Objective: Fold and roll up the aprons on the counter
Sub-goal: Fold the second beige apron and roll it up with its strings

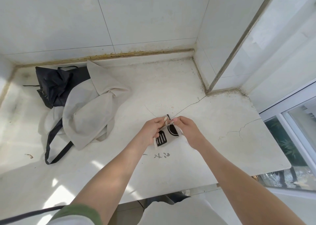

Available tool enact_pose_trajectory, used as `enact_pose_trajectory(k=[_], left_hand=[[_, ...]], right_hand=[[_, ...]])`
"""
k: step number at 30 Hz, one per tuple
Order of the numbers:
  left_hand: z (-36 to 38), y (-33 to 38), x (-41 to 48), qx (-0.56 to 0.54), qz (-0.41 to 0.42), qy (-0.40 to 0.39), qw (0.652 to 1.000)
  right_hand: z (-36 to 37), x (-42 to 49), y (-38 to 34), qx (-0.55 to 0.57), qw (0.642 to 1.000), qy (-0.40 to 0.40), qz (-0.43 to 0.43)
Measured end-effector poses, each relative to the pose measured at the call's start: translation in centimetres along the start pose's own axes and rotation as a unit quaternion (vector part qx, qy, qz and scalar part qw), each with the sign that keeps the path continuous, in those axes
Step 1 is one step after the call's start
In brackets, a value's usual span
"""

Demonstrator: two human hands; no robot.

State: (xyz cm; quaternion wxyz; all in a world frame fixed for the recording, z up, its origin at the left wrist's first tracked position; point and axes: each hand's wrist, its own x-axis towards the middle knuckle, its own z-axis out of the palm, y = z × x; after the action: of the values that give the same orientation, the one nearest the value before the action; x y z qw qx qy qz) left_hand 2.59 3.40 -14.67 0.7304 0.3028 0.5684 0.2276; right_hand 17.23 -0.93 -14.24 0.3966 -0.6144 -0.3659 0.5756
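One beige apron (pixel 89 108) against one black apron (pixel 54 86), left of rolled apron (pixel 168 135).

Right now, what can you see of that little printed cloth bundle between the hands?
The rolled apron is a small, tight bundle of beige canvas-like cloth printed with black shapes: a slotted spatula and a half circle. A beige tie shows at its far end. The left hand grips its side, the right hand pinches the tie. Whether it rests on the counter I cannot tell.
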Motion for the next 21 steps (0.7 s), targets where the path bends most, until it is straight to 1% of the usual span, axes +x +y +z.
enact_pose_trajectory(k=[2, 3, 6, 9, 11, 15, 18, 21], left_hand=[[0.2, 0.0, -0.1, 0.032, 0.018, 0.010, 0.999], [0.2, 0.0, 0.0, 0.046, 0.026, 0.016, 0.998], [0.5, -0.4, 0.3, 0.068, 0.041, 0.036, 0.996], [0.8, -0.3, 0.3, 0.068, 0.036, 0.063, 0.995], [1.1, 0.0, 0.2, 0.062, 0.030, 0.068, 0.995], [1.2, 0.3, 0.1, 0.054, 0.014, 0.071, 0.996], [1.0, 0.0, 0.1, 0.040, 0.011, 0.052, 0.998], [0.6, -0.1, -0.1, 0.043, 0.025, 0.008, 0.999]], right_hand=[[0.1, 0.0, 0.3, 0.056, 0.998, -0.008, 0.000], [0.2, 0.0, 0.5, 0.067, 0.998, -0.011, -0.004], [0.6, 0.0, 0.6, 0.057, 0.998, -0.008, -0.006], [1.0, 0.2, 0.7, 0.051, 0.998, 0.030, 0.009], [1.0, 0.3, 1.0, 0.051, 0.997, 0.045, 0.021], [1.0, 0.3, 1.6, 0.060, 0.996, 0.062, 0.017], [1.1, 0.2, 1.7, 0.058, 0.996, 0.065, 0.018], [1.1, 0.3, 1.9, 0.053, 0.997, 0.058, 0.018]])
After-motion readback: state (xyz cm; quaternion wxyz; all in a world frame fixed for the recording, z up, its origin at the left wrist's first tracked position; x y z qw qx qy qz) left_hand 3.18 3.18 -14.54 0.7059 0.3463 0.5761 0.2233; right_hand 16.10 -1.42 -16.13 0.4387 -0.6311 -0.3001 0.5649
